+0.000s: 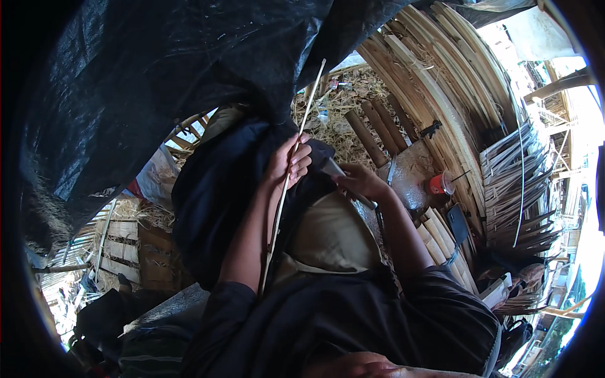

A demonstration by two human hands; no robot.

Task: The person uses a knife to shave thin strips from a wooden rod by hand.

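- Left hand (291,165): fingers curled closed around a long thin pale strip (282,203), firm wrap.
- Right hand (364,183): fingers and thumb pinched on a flat grey piece (331,167); blade or something else, cannot tell.
- Strip: slanted, top end up past the left hand toward the littered ground, lower end along the left forearm to near the sleeve. Grey piece just right of strip, apart from it.
- Under both hands: dark cloth (217,189) and khaki cloth (334,233) over the lap.
- Writing: red cup (435,184) has lighter marks on its side, too small to read. Small clear plastic item with blue on it (323,116), lying in the litter; any lettering unreadable.
- Containers: red cup to the right of right hand, tilted in this view; thin dark stick or straw (462,176) pokes out of it; contents unclear.
- Near cup: dark flat phone-like thing (458,224), just below it.
- Beyond hands: brown wooden pieces (367,138) side by side, straw-like litter (315,99) around them.
- Upper right: long stacked wood strips (435,82).
- Far right: dry leaf thatch (518,183).
- Upper left: black plastic sheet (151,82), wrinkled.
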